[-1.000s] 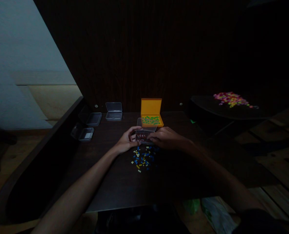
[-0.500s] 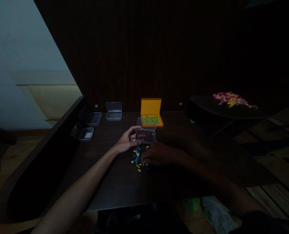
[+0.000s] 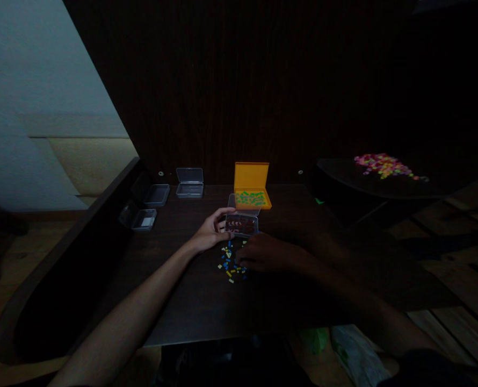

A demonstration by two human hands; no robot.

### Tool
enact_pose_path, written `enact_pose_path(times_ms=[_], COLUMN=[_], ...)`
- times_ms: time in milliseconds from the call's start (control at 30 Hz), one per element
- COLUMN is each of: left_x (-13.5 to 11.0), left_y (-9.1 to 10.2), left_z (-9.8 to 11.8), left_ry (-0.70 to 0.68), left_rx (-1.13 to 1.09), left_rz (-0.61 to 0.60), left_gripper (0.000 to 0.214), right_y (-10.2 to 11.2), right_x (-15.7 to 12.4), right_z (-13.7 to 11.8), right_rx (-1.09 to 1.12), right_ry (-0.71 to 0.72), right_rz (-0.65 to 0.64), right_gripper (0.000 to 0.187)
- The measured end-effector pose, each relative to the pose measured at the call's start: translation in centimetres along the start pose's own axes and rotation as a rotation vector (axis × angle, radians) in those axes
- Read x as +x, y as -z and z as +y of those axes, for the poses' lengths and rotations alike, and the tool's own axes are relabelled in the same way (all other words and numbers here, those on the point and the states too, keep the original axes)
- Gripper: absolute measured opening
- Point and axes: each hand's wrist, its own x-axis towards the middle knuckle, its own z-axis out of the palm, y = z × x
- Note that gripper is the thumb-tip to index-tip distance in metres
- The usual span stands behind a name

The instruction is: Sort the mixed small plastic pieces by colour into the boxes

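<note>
Head view: my left hand (image 3: 211, 233) has the 9 o'clock end of a small clear box (image 3: 245, 235) clamped, thumb at its near corner and fingers round the far side. Its lid is open, and brown pieces (image 3: 239, 223) lie inside. My right hand (image 3: 260, 252) is down over the scatter of tiny bricks (image 3: 227, 265), blue, yellow and pale, on the dark bench (image 3: 190, 306). Those fingers are bunched and in shadow; I cannot tell whether they pinch a brick.

From my right fingertips most of the visible bricks spread toward 8 and 9 o'clock, a few toward 6, and my hand hides part of the patch. The box sits at 12 o'clock from those same fingertips, just beyond the bricks, its long axis running roughly from 9 to 3. My right hand is the nearer one to the bricks, though my left thumb is just beside the topmost of them.

Past the box, toward 1 o'clock, stands an open yellow case (image 3: 251, 176) with green pieces (image 3: 250, 199) in it.
</note>
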Motion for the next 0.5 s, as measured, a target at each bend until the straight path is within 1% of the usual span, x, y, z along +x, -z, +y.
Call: enact_pose_path(times_ms=[200, 400, 500], left_x=[-0.04, -0.03, -0.04], left_y=[-0.09, -0.10, -0.08], left_z=[0.02, 0.05, 0.08], left_ry=[-0.009, 0.014, 0.007], left_rx=[-0.010, -0.020, -0.015], left_rz=[-0.002, 0.002, 0.000], left_gripper=[0.066, 0.070, 0.069], right_y=[-0.58, -0.19, -0.43], right_x=[0.44, 0.58, 0.72], right_z=[-0.06, -0.71, -0.81], right_rx=[-0.030, -0.047, -0.074], right_ry=[0.017, -0.031, -0.040], right_rz=[0.034, 0.003, 0.021], right_gripper=[0.019, 0.019, 0.019])
